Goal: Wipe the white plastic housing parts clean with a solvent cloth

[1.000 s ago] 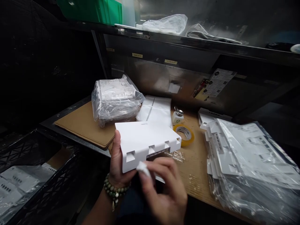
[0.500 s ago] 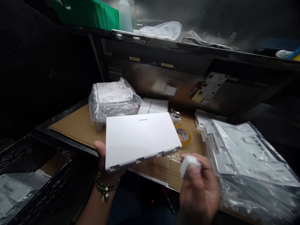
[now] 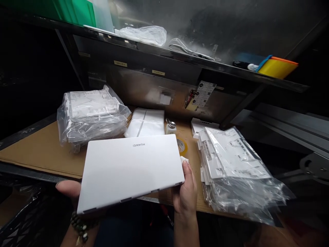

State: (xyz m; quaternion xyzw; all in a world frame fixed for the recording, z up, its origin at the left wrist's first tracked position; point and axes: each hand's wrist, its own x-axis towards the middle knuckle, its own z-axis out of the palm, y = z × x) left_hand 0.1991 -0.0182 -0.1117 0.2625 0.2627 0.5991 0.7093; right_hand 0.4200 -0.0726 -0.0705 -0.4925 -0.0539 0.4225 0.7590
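A white plastic cover (image 3: 131,171) marked HUAWEI, its lettering upside down, is held in front of me above the table's front edge. My left hand (image 3: 70,192) supports it from beneath at the left end, thumb sticking out; its other fingers are hidden under the cover. My right hand (image 3: 186,188) is closed at the right edge, fingers against the cover's side, with a small wad of white cloth (image 3: 184,160) showing at the fingertips. Just beyond this edge lies a roll of yellow tape (image 3: 183,146).
Bagged white plastic parts are stacked at left (image 3: 89,113) and right (image 3: 231,154). Behind the cover are a packet of white sheets (image 3: 146,121) and a pump bottle (image 3: 171,127). A metal shelf (image 3: 144,49) crosses above, with a green bin (image 3: 74,13).
My right hand, earlier apart from the cover with the white cloth, has come to its right edge. The view has turned to the right, so the table's contents appear further left.
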